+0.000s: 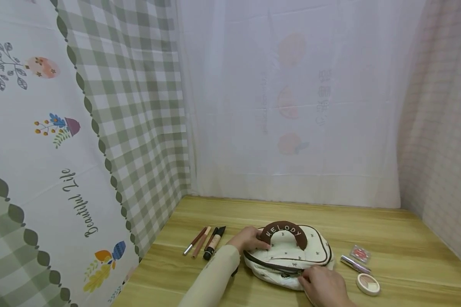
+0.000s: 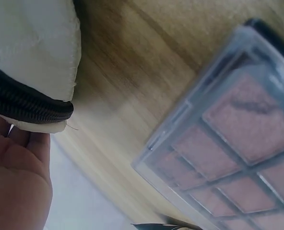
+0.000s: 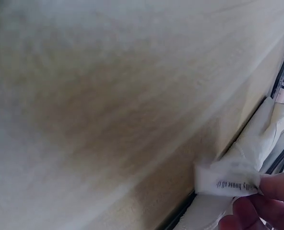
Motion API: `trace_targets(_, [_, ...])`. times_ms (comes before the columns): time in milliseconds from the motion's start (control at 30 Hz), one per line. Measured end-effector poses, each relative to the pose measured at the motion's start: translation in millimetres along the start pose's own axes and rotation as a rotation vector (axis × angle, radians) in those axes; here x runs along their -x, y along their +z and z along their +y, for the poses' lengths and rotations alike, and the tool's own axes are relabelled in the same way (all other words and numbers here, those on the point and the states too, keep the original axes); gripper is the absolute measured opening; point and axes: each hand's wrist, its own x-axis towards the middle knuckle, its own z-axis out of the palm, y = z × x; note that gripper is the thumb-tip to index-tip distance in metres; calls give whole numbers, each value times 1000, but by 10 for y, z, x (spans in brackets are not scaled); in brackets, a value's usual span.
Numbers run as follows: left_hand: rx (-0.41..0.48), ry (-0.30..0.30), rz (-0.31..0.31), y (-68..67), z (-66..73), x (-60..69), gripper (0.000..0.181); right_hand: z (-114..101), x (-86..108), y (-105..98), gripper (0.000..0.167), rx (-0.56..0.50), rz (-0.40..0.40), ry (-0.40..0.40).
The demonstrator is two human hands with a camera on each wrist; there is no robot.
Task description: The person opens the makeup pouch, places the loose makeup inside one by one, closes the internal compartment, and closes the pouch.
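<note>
A cream cosmetic bag (image 1: 288, 258) with small bow prints, dark piping and a brown "MELODY" handle (image 1: 302, 242) lies on the wooden table. My left hand (image 1: 249, 238) grips its left rear edge beside the handle. In the left wrist view, that hand's fingers (image 2: 36, 143) reach round the bag's edge just below the black zipper (image 2: 31, 105). At the front right corner, my right hand (image 1: 325, 283) pinches a white printed tab (image 3: 228, 181) by the zipper. The zipper looks closed along the front; its far side is hidden.
Left of the bag lie slim pencils (image 1: 195, 243) and a beige tube with a black cap (image 1: 214, 244). A clear-lidded eyeshadow palette (image 2: 238, 143) sits by my left wrist. To the right are a small red palette (image 1: 360, 253), a shiny tube (image 1: 355, 264) and a round compact (image 1: 368, 284).
</note>
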Motion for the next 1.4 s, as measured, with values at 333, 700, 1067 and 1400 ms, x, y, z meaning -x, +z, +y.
trace_targets(333, [-41,27,44,37,-1,10,21,27,45,-72,21,-6,-2,-18])
trace_targets(700, [-48,43,42,22,-53,-27,12,169,90,-186,21,-40,-5,-9])
trace_targets(1067, [-93,70,31,1,-52,-25,11,560,128,-408,17,-32,-37,53])
trace_targets(1400, [-117,99,17,6,-65,-38,9,828,40,-514,16,36,20,27])
